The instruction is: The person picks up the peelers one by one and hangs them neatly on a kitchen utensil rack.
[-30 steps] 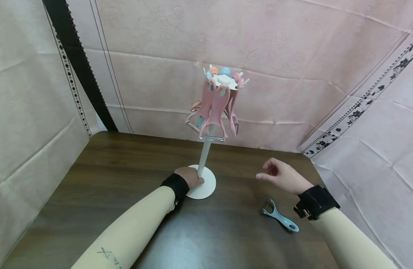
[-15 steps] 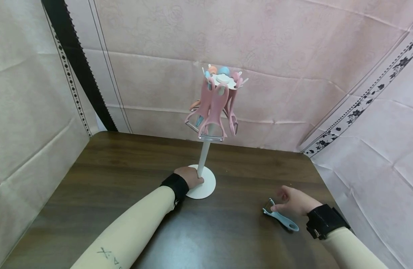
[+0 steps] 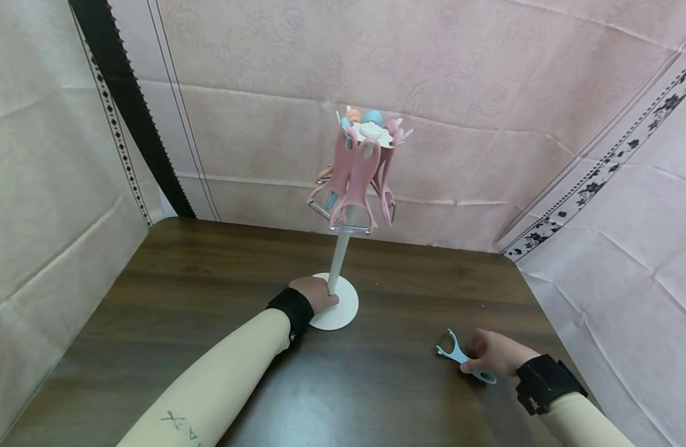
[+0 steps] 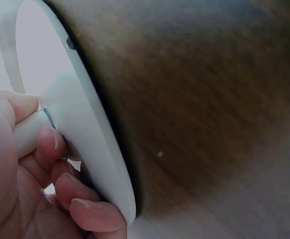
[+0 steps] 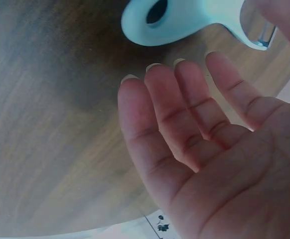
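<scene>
A white stand [image 3: 341,310] with a round base and a pole rises from the table. My left hand [image 3: 315,294] grips the pole just above the base; in the left wrist view its fingers [image 4: 53,142] curl round it. Pink peelers [image 3: 359,180] hang from the rack at the top, with blue and orange ones behind. On the table at the right lies a light blue peeler [image 3: 453,351]. My right hand [image 3: 500,352] is over its handle. In the right wrist view its fingers [image 5: 170,109] are spread and relaxed, just short of the peeler [image 5: 185,25].
The brown wooden table [image 3: 220,261] extends on all sides of the stand. Pale patterned cloth [image 3: 421,81] hangs behind it and along both sides. A black strip [image 3: 136,105] runs down the cloth at the back left.
My right hand has come down and toward me, from above the table to the blue peeler's handle. The left hand keeps its grip on the pole. The peeler has stayed in place.
</scene>
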